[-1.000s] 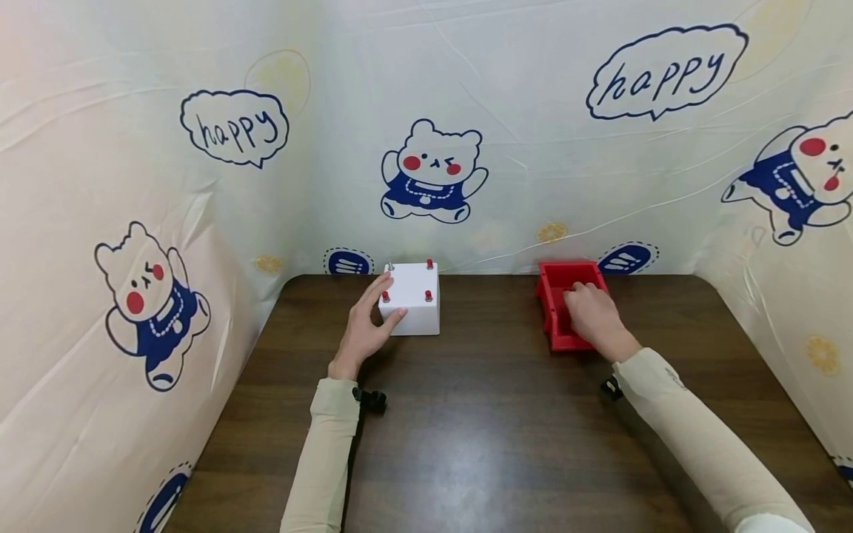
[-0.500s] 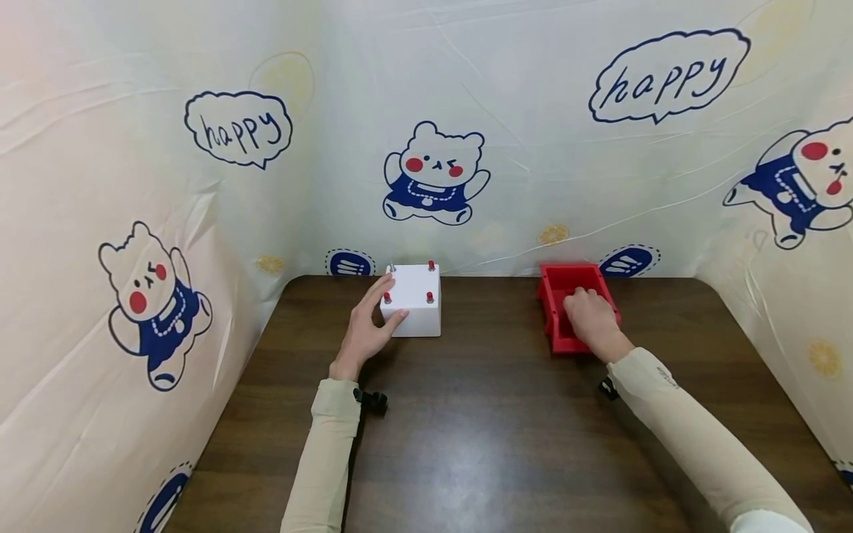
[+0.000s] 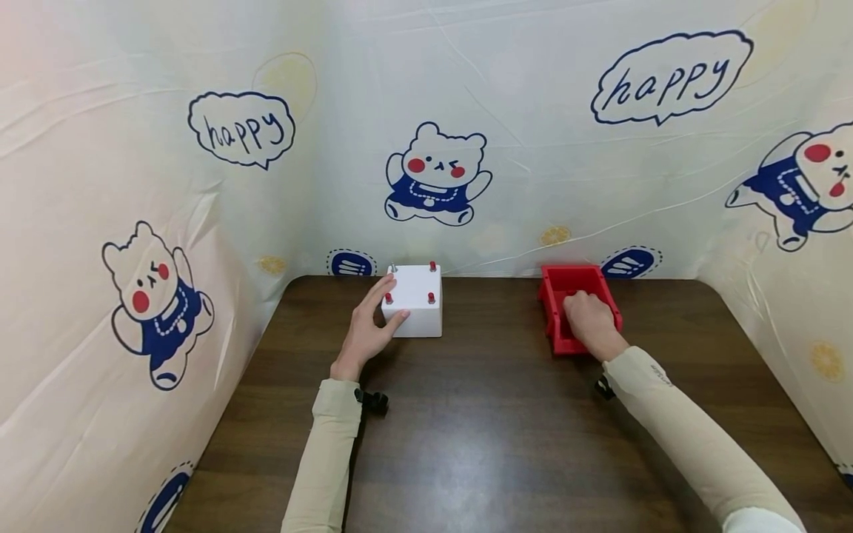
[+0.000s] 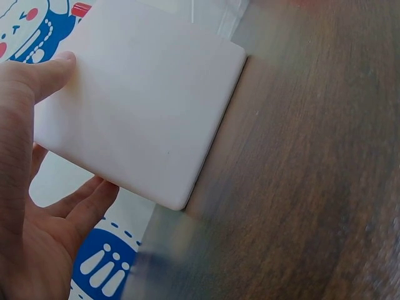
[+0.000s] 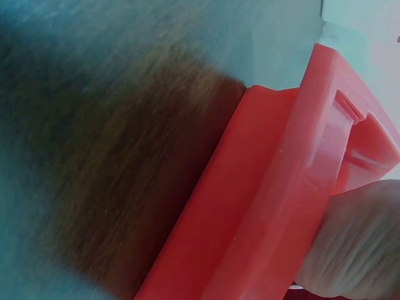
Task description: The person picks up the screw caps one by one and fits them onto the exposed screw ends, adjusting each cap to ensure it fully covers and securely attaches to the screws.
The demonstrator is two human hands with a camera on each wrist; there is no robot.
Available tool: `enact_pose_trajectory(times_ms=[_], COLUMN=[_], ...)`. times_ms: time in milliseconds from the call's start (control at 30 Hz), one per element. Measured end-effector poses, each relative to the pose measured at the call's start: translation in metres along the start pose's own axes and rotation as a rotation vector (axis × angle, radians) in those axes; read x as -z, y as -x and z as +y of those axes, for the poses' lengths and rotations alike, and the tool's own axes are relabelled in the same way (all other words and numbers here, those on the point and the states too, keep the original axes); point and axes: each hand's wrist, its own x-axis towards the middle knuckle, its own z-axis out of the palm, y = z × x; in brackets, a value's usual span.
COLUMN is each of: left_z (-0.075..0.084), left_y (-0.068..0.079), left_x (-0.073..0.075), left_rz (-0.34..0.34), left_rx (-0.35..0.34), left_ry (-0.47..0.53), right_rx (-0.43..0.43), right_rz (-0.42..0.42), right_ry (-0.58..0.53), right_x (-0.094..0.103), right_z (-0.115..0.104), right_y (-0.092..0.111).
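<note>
One white box carries three red pegs and one grey peg; the left hand grips its side. The right hand reaches into one red bin, its fingers' state hidden.

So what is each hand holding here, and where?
The left hand holds the white box by its near-left corner. The right hand reaches into the red bin; its hold is hidden.

white box with red pegs, red bin, dark brown wood-grain table, cream bear-print backdrop at 12 o'clock
</note>
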Motion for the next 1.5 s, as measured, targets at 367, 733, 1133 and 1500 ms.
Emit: enact_pose_trajectory(times_ms=[367, 733, 1133, 1500], left_z=[-0.001, -0.001, 0.001, 0.003], left_y=[0.002, 0.002, 0.001, 0.001], left_x=[0.000, 0.001, 0.002, 0.000], left_rz=[0.003, 0.006, 0.007, 0.010], left_rx=[0.003, 0.004, -0.004, -0.010], left_ry=[0.014, 0.009, 0.002, 0.010], right_rx=[0.002, 0.026, 0.004, -0.017], right_rz=[-0.032, -0.024, 0.065, 0.045], right_ry=[-0.033, -0.004, 0.064, 0.033], right_x=[-0.003, -0.001, -0.005, -0.008], right_z=[0.001, 0.000, 0.000, 0.001], right_y=[-0.004, -0.006, -0.016, -0.020])
